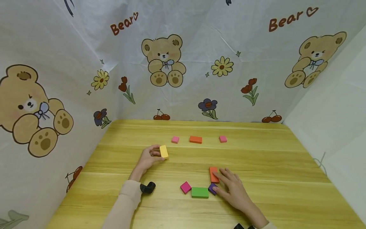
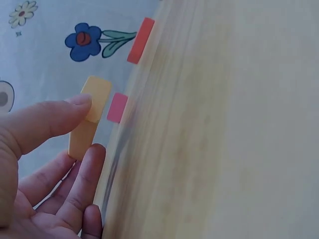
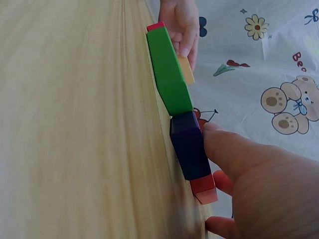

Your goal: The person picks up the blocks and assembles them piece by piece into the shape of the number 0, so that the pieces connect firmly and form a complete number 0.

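Note:
My left hand point(image 1: 146, 158) pinches a yellow rectangular block point(image 1: 164, 152) between thumb and fingertips, seen close in the left wrist view. On the right, my right hand point(image 1: 233, 190) lies low with fairly straight fingers. Its thumb touches a small purple block point(image 1: 213, 188), and its fingertips rest at an orange block point(image 1: 213, 175). A green rectangular block point(image 1: 199, 192) lies flat left of the purple one, with a magenta block point(image 1: 185, 187) at its other end. In the right wrist view, the thumb is beside the purple block point(image 3: 190, 147).
Toward the back of the wooden table point(image 1: 257, 152), a pink block point(image 1: 175, 139), an orange block point(image 1: 195, 139) and another pink block point(image 1: 222, 139) lie spaced in a row. A bear-print sheet point(image 1: 194, 73) hangs behind and left; a white wall point(image 1: 331, 127) stands right.

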A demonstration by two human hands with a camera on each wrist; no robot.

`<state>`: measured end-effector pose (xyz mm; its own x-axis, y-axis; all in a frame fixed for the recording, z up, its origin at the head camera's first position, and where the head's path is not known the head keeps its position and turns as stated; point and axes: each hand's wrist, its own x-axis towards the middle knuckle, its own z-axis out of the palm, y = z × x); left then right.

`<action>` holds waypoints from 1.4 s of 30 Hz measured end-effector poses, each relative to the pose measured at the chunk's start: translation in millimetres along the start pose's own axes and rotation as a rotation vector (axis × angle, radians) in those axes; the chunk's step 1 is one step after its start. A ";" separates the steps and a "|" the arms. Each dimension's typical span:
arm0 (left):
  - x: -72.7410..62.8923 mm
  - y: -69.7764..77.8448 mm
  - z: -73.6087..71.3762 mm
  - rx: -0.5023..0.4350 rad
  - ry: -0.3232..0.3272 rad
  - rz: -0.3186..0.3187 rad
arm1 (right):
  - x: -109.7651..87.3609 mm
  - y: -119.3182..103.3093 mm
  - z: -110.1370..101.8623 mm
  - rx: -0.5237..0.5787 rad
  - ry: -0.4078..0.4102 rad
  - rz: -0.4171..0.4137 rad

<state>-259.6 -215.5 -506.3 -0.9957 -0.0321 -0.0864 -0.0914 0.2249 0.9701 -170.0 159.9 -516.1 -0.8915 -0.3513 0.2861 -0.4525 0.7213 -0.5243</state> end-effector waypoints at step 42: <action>-56.9 3.2 65.6 0.176 -0.200 0.240 | 0.4 0.1 -0.3 -0.006 0.002 -0.005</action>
<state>-204.0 -149.1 -513.1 -0.9702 0.2289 0.0798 0.1621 0.3678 0.9157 -170.3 159.9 -515.9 -0.8892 -0.3534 0.2907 -0.4568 0.7230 -0.5182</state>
